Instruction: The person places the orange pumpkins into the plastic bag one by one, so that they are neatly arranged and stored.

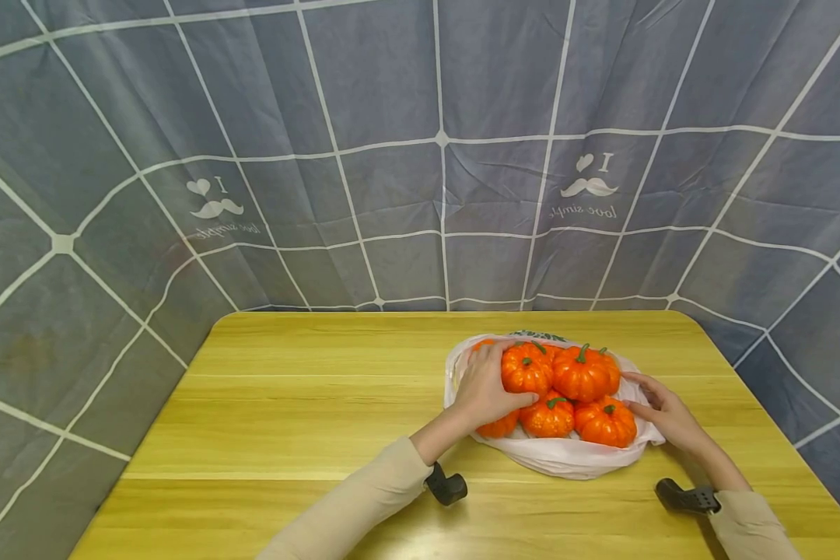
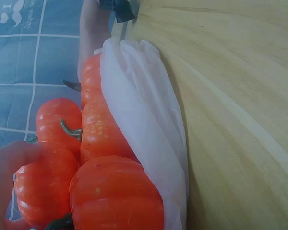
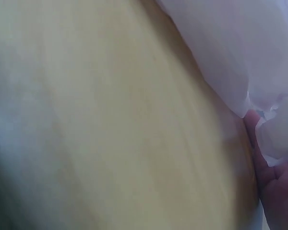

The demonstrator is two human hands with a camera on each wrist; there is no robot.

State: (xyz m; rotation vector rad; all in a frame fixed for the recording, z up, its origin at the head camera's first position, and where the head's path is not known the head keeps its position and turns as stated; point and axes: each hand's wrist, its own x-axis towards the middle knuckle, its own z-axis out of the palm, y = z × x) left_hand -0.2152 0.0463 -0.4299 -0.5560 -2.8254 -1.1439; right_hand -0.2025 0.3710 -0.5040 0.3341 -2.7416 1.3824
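Note:
Several small orange pumpkins with green stems lie piled in a white plastic bag [image 1: 567, 459] whose mouth is spread wide. My left hand [image 1: 488, 389] grips an upper pumpkin [image 1: 527, 369], fingers over its far left side and thumb across its lower front. In the left wrist view that hand [image 2: 7, 177] wraps the same pumpkin [image 2: 48, 187] at the edge of the pile. At the bag's right side, my right hand [image 1: 672, 412] rests with thumb and fingers apart, tips by the right-hand pumpkins [image 1: 605, 422]. The right wrist view shows its palm [image 3: 281, 191] against the crumpled plastic.
The bag rests on a yellow wood-grain table [image 1: 287, 412], right of the middle. Behind and around the table hangs a grey-blue cloth [image 1: 385, 187] with white grid lines. Black wrist devices [image 1: 448, 486] are worn on both arms.

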